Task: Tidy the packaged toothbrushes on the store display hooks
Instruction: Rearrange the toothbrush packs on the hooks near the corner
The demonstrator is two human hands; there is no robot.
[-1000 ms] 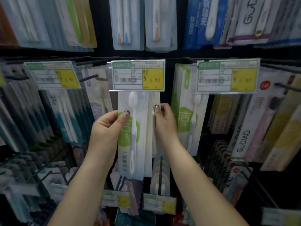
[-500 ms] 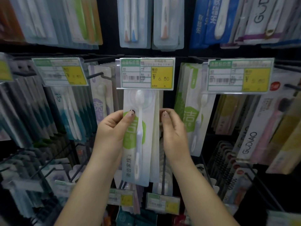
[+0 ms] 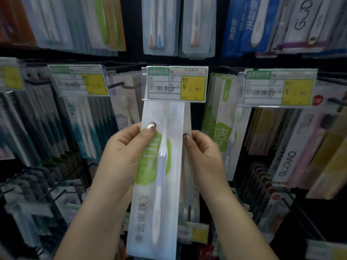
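Both our hands are on the front toothbrush pack (image 3: 161, 175) that hangs under the middle price tag (image 3: 176, 83). Our left hand (image 3: 129, 147) grasps its left edge, with the thumb pressed on the front face and the other fingers hidden behind. Our right hand (image 3: 203, 147) pinches at the right edge, where a second pack (image 3: 187, 166) hangs just behind; we cannot tell if it holds the front pack, the rear one, or both.

Compared with half a second ago, the grip is the same, but the pack now fills more of the view and its lower end comes toward us and slightly to our left, so it hangs a little tilted. We judge that we are drawing the front pack forward along the hook or squaring it with the packs behind; the straightening of this hook is in progress and not finished.

Its long axis runs nearly vertical, leaning a bit from upper right to lower left. Inside, the brush points with the head up, just under the price tag, and the handle end down. Whether the hang hole sits on the hook is hidden by the tag.
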